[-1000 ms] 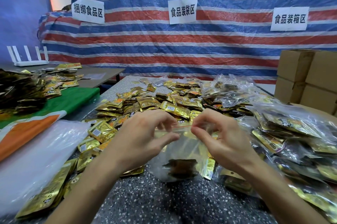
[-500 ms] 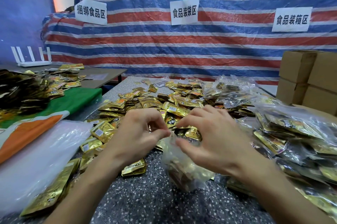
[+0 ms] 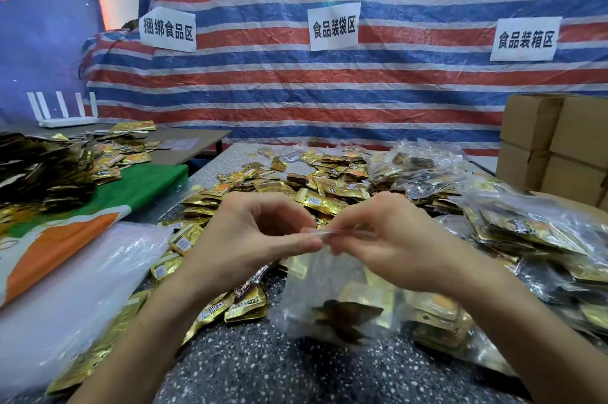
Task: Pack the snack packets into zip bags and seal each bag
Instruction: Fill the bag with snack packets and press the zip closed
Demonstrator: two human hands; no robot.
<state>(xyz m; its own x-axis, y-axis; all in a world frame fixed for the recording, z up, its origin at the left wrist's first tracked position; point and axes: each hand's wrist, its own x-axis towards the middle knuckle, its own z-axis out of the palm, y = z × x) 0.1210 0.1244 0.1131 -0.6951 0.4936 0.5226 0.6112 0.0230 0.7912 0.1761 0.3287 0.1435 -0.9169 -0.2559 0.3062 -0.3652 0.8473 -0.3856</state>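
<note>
From the head camera, the zip bag (image 3: 329,298) hangs just above the speckled table (image 3: 256,367), held by its top strip. The left hand (image 3: 250,235) pinches the strip's left end between thumb and curled fingers. The right hand (image 3: 394,245) pinches it just beside, thumb and forefinger closed on the strip, and the two sets of fingertips nearly touch. A few snack packets (image 3: 345,314) sit in the bottom of the bag, dark and gold through the film. This looks like the sealing step, and the likely fault is a half-closed zip: if the pinch slides off the track, or film bunches in it, a gap could be left for packets to slip out. The bag also hangs free, so a hard tug could swing its load into the loose packets (image 3: 316,193) heaped beyond it. Right of the bag lie filled bags (image 3: 526,232), left of it a sheet of clear plastic (image 3: 75,288), and farther right and behind, cardboard boxes (image 3: 556,146). It is hard to tell whether any length of the zip is closed, since fingers cover most of it. The number of packets inside is also unclear, and the bag's right edge blurs into the gold behind. Both forearms run off the lower edge.
</note>
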